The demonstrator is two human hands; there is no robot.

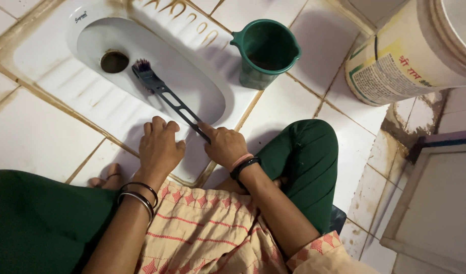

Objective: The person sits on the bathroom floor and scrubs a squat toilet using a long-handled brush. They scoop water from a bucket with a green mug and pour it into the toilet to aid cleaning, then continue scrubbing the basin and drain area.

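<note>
**Brush in the squat pan, both hands at its rim**

The right hand [223, 144] is closed around the near end of a long dark plastic toilet brush with a slotted handle [164, 91], fingers curled over the grip and the knuckles facing up. The brush runs diagonally up and to the left from that hand, its worn purple-tinged bristle head lying inside the bowl just beside the round drain hole [114, 61]. The left hand [159, 149] holds nothing: it rests palm down, fingers loosely bent, on the near rim of the white ceramic squat toilet pan [65, 86], just beside the brush handle and close to the right hand. Dark bangles circle the left wrist; a pink band and a black band circle the right.

A dark green plastic mug with a handle [266, 50] stands on the pan's right footrest, well apart from the hands. A large cream-coloured plastic bucket with a printed label [395, 61] lies in the upper right corner on the white tiled floor [304, 101], whose grout lines are stained brown. The person squats, with green trousers and a patterned peach tunic [207, 233] in the foreground.
</note>
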